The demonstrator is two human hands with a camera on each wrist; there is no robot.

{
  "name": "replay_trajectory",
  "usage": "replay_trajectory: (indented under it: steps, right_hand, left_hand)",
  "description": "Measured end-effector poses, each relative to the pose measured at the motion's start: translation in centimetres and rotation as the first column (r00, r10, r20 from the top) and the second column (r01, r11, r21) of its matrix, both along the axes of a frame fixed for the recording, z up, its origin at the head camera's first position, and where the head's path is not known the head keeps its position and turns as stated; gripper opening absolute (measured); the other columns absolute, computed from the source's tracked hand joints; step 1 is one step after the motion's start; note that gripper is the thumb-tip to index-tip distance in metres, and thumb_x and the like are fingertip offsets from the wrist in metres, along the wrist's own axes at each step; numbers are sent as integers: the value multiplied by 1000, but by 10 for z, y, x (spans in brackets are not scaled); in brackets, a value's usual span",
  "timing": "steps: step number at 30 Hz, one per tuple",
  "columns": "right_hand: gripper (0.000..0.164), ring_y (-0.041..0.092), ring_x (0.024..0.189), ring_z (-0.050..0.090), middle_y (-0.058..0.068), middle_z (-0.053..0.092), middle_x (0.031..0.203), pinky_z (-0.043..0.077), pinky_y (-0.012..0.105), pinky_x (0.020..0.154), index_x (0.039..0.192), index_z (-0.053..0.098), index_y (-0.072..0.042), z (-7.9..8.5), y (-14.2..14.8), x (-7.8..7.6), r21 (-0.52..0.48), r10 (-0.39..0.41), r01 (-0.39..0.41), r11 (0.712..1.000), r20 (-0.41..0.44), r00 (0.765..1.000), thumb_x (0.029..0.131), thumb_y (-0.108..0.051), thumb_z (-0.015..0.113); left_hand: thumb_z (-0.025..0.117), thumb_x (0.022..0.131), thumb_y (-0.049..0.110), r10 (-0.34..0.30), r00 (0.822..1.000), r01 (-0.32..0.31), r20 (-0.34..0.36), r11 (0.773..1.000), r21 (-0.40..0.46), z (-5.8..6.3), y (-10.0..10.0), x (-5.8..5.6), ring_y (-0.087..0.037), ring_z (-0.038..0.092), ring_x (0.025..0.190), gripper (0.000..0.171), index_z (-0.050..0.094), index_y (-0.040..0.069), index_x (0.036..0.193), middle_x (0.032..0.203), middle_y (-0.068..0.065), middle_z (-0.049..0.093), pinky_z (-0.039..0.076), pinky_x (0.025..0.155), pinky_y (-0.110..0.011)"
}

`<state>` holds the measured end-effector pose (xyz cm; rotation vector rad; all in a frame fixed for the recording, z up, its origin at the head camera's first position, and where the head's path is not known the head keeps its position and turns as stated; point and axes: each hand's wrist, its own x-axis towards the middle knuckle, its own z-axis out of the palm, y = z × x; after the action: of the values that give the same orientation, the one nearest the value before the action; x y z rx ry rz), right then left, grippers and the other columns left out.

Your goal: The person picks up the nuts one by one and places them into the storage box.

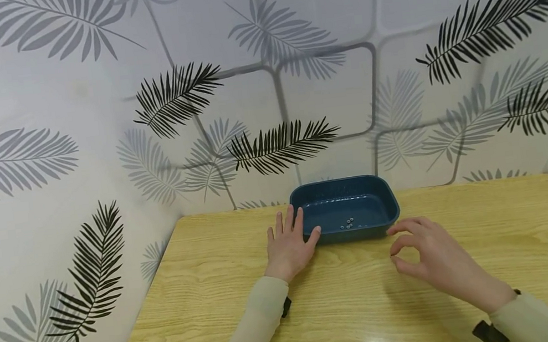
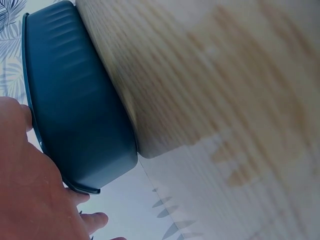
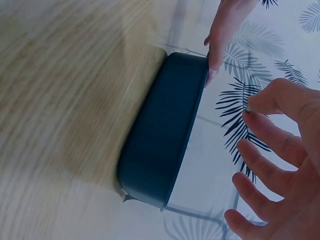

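Note:
A dark blue rectangular basin (image 1: 361,234) stands at the back of the wooden table. Several tiny ring-like metal nuts (image 1: 348,226) lie on its floor, towards the near side. My left hand (image 1: 289,247) rests at the basin's left end, fingers spread and straight, with the thumb by the near rim. To the right of the basin, my right hand (image 1: 433,257) is held above the table. Between its thumb and index fingertip it pinches a tiny light piece, seemingly a metal nut (image 3: 248,108), mostly covered by the fingertips. Its other fingers are spread apart.
The pale wooden tabletop (image 1: 208,311) extends around the basin. Close behind it hangs a leaf-patterned wall covering (image 1: 247,107), which also runs along the left side. Dark straps (image 1: 489,333) show at my wrists.

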<state>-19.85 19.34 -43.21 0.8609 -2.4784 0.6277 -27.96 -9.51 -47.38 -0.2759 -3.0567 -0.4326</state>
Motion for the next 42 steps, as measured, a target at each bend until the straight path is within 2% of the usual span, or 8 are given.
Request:
replay_trajectory:
  steps: [8,16,29,34,42]
  right_hand:
    - [20,35,108,54,5,65,112,43,58,86,78,71,-23,8,-6,-12,-31,-18,17,999,-28,999,74,-7,82]
    - [17,36,108,53,9,64,114,41,58,88,78,70,-23,11,-10,-23,-17,-37,37,999,-12,999,78,-9,81]
    - [11,35,111,51,13,62,116,39,54,94,80,71,-15,19,-20,-40,-46,-28,23,999,-123,992,79,-7,78]
    - [8,36,113,51,13,63,117,38,54,96,82,72,-13,19,-25,-47,-61,-47,40,997,-122,991,81,-7,78]
    - [4,38,112,50,14,62,119,38,56,95,84,73,-12,16,-30,-61,-93,-66,59,994,-65,996,84,-10,77]
  left_hand:
    - [26,101,65,-2,1000,2,-1,1000,3,0,0,-1,-31,3,150,75,14,22,160,165,-4,5,11,116,-57]
    - [26,100,66,-7,1000,7,6,1000,-4,0,-1,0,-31,2,150,75,13,23,160,165,-4,5,11,116,-57]
    - [25,100,66,7,1000,-7,8,1000,-10,0,-1,-2,-30,1,150,75,12,23,160,165,-3,4,11,117,-56]
    - [26,100,66,4,1000,-4,4,1000,6,-2,-1,-3,-30,1,150,75,14,23,160,165,-3,5,11,116,-57]
    - [26,99,67,6,1000,-7,18,1000,17,-6,-1,-5,-29,-1,150,76,12,24,160,165,-2,2,9,117,-56]
